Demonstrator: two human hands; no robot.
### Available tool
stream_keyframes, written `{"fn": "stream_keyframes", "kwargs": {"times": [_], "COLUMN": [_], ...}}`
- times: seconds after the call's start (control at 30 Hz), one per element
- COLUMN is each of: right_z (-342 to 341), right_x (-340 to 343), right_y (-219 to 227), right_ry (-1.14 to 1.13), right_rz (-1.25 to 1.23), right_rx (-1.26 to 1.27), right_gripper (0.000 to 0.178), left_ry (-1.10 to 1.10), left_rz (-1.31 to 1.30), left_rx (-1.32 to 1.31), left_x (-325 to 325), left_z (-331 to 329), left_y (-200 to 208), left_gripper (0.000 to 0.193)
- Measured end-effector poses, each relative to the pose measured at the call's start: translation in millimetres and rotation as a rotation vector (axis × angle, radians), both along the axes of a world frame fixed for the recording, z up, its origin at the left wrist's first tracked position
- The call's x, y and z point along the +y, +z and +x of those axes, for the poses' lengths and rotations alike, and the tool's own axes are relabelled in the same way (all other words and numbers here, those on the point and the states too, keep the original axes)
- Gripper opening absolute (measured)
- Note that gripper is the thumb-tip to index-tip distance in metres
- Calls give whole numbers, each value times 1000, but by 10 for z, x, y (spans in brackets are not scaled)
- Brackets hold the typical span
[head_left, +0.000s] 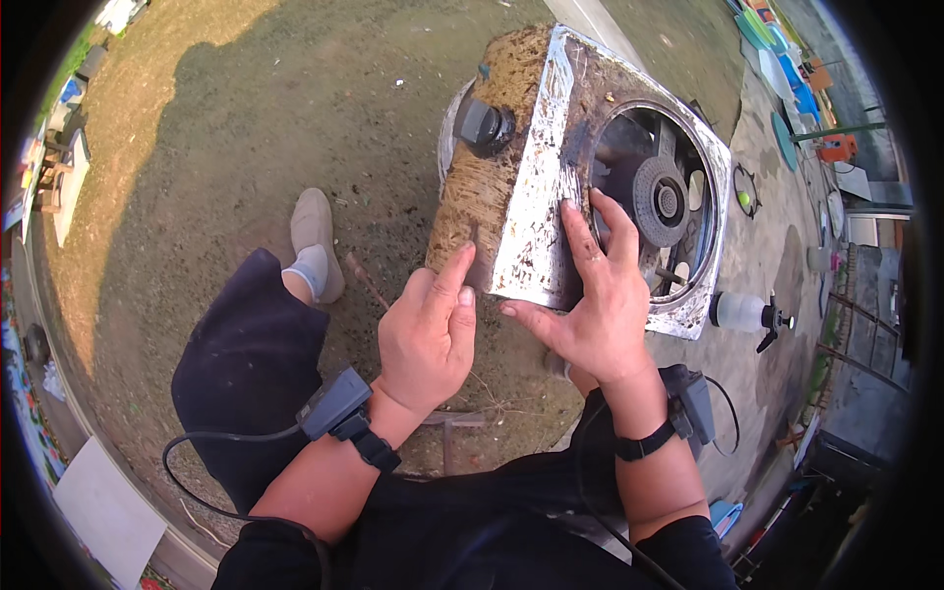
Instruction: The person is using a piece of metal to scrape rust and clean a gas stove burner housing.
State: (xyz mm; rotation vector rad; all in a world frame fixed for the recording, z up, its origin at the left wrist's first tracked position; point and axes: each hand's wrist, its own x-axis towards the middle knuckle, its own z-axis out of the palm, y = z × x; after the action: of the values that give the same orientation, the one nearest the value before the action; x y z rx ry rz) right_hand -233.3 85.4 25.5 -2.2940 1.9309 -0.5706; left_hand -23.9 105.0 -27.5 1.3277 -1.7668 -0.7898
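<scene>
Against the near end of a grimy gas stove, both bare hands are placed side by side. By the left hand the index finger is stretched out toward the rusty brown front face, with the other fingers loosely bent; whether that face is touched, or whether anything is held in the palm, cannot be told. The right hand is spread wide, its fingertips laid on the scuffed metal top panel and its thumb reached out to the panel's near edge; no closed grip is seen.

Straight ahead of both hands the stove is set, tilted, its long axis run away from the body and leaned a little to the right at the far end. The burner, framed by a round opening, is lain just beyond the right hand and is clearly nearer to it, while the black knob is found farther up the brown face, ahead of the left hand and well apart from its fingertips. What the stove is rested on is hidden.

To the right of the stove, a spray bottle is seen lying on its side on the concrete. Farther out, a pale shoe is planted on the bare ground to the left, and a white board is seen near the lower left rim.
</scene>
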Motion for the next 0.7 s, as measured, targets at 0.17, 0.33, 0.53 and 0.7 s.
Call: {"fn": "stream_keyframes", "kwargs": {"times": [0.17, 0.33, 0.53, 0.7], "right_z": [-8, -7, -6, -8], "right_x": [3, 8, 1, 1], "right_y": [-11, -3, -16, -7], "right_ry": [8, 3, 4, 1], "right_rz": [-5, -5, 7, 9], "right_rx": [-20, -10, -10, -8], "right_gripper": [108, 108, 109, 109], "left_ry": [-31, 6, 35, -20], "left_rz": [-109, -93, -23, -96], "left_rx": [19, 44, 42, 3], "left_x": [-42, -44, -13, 36], "left_z": [-12, -30, -5, 13], "left_y": [-35, -33, 11, 136], "left_gripper": [40, 42, 42, 40]}}
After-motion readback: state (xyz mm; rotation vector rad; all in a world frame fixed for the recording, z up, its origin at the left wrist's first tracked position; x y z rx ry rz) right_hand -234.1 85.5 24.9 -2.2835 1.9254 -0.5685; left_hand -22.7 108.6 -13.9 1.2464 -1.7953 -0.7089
